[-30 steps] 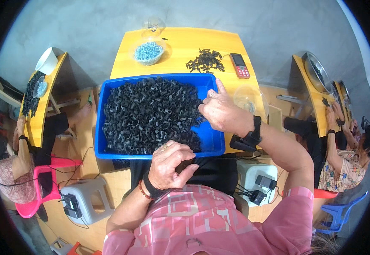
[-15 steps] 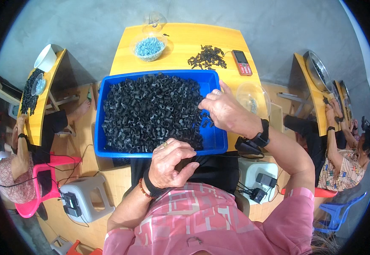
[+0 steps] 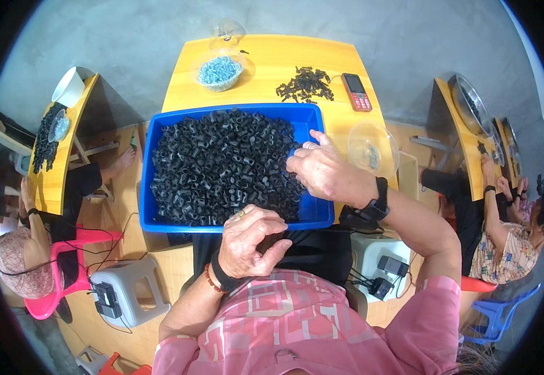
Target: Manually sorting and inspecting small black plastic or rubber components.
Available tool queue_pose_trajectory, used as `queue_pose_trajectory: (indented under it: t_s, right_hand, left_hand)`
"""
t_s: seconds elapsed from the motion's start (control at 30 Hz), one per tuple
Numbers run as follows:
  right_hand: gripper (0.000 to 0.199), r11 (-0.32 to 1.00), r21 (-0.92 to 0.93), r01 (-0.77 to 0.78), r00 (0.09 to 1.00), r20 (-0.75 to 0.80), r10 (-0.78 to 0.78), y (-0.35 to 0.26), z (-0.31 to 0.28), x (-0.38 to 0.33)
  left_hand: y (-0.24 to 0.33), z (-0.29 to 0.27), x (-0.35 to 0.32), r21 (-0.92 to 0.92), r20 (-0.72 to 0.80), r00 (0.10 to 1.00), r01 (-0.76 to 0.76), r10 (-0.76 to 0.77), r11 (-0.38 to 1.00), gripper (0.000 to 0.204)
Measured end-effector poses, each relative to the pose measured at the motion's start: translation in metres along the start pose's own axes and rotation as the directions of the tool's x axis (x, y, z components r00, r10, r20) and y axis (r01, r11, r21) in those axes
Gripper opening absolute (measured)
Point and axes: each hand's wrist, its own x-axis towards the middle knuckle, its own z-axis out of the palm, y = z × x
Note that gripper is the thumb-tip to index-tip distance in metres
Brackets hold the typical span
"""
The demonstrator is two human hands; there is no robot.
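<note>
A blue rectangular tray (image 3: 237,229) holds a large heap of small black plastic pieces (image 3: 222,162), shaped like short hollow clips. My right hand (image 3: 328,172) reaches down inside the tray at its right side, fingertips bent against the heap's edge. Its fingers are drawn in, apart from the raised little finger, and what lies under them is hidden. My left hand (image 3: 247,240) is at the tray's near rim, its fingers curled inward and its thumb held off from them. The palm is hidden, so I cannot see what it holds.
The tray lies on a yellow table (image 3: 266,69). Beyond it are a bowl of pale blue pieces (image 3: 219,70), more black pieces (image 3: 306,84) and a red phone (image 3: 356,92). A clear plastic bowl (image 3: 372,147) stands right. People work at side tables. Stools (image 3: 131,287) and cables flank me.
My right hand has moved slightly left and nearer to me; loose black pieces on the tray's right floor now sit closer to the heap. My left hand has stayed in place.
</note>
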Motion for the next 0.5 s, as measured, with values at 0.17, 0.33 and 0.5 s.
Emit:
queue_pose_trajectory:
  t_s: [0.17, 0.33, 0.5]
  right_hand:
    - [0.011, 0.999, -0.042, 0.023, 0.997, -0.071, -0.026, 0.005, -0.005, 0.003]
    - [0.007, 1.0, -0.016, -0.019, 0.998, 0.058, 0.02, -0.001, 0.0, 0.011]
    - [0.006, 0.998, -0.045, -0.034, 0.995, 0.087, 0.038, -0.008, -0.002, 0.013]
  left_hand:
    - [0.0, -0.001, -0.001, -0.002, -0.006, 1.0, -0.005, 0.005, 1.0, 0.028]
    - [0.0, 0.0, -0.001, -0.007, -0.01, 1.0, -0.004, 0.004, 1.0, 0.028]
    - [0.001, 0.0, -0.001, -0.01, -0.004, 1.0, -0.008, 0.008, 1.0, 0.027]
